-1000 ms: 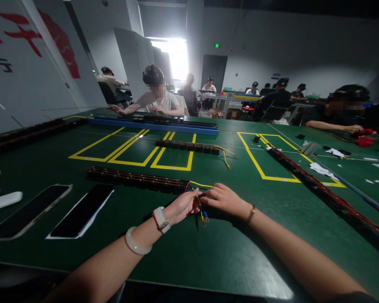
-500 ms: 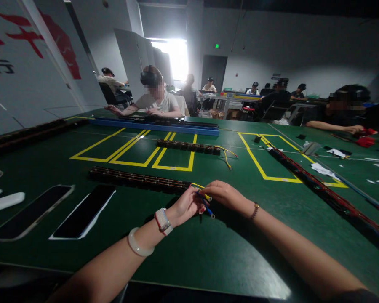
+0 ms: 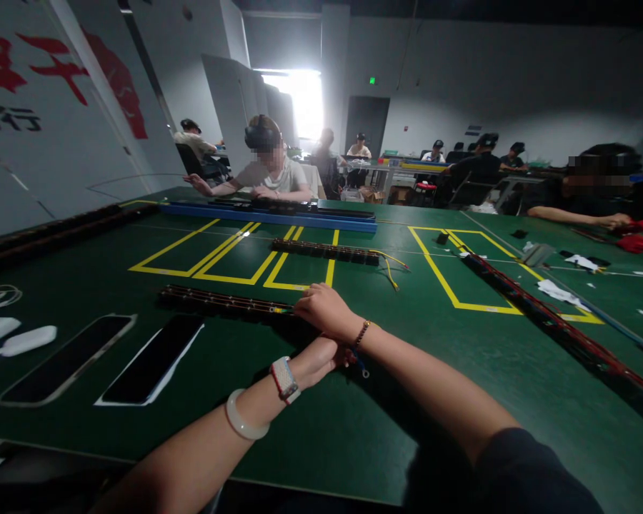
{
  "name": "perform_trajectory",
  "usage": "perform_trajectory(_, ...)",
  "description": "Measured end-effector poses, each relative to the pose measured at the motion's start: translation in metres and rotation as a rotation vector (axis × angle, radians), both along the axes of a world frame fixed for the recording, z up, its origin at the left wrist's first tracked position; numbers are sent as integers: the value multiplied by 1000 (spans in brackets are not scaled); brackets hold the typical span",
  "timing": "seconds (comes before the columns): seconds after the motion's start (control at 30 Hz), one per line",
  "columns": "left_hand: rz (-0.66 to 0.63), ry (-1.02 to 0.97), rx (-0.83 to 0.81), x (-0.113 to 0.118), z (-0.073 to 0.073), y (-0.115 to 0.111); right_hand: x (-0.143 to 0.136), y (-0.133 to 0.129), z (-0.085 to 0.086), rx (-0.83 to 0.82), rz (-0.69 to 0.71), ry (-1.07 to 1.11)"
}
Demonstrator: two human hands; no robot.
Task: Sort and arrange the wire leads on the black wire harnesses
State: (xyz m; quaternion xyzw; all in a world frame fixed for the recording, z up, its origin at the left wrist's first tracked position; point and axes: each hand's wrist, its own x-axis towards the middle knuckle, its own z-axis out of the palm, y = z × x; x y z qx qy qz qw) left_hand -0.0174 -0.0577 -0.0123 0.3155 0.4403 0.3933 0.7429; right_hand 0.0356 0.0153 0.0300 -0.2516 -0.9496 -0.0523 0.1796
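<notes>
A black strip of joined blocks (image 3: 219, 300) with copper-coloured lines along its top lies in front of me. My right hand (image 3: 324, 308) is closed over its right end. From its fingertips a yellow wire (image 3: 279, 310) with a metal end points left along the strip. My left hand (image 3: 318, 360) is below, crossed under my right wrist, its fingers curled and partly hidden. A blue wire (image 3: 362, 368) with a ring terminal sticks out beside those fingers. Beyond lies a second black strip (image 3: 326, 250) with two loose yellow wires (image 3: 391, 268).
Two dark phones (image 3: 153, 357) (image 3: 67, 364) and white cases (image 3: 29, 341) lie at left. Yellow tape outlines (image 3: 228, 278) mark the green table (image 3: 407, 442). A long strip with red wires (image 3: 546, 321) runs down the right. Across the table, a person (image 3: 271, 168) sits behind a blue rail (image 3: 278, 216).
My right hand has moved left across my left hand onto the strip's end. The yellow wire, which pointed right, now points left over the strip. The view has shifted slightly.
</notes>
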Motion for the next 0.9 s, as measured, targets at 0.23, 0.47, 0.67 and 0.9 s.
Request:
perform_trajectory(0.23, -6, -26, 18, 0, -3, 0, 1, -9, -5, 2, -51, 0)
perform_trajectory(0.47, -70, -45, 66, -3, -4, 0, 63, -17, 2, -135, -162, 242)
perform_trajectory(0.67, -92, -71, 80, -5, -4, 0, 117, -23, -28, -192, -338, 192)
perform_trajectory(0.9, -106, -24, 52, -8, 1, 1, 134, -16, -56, -260, -395, 205)
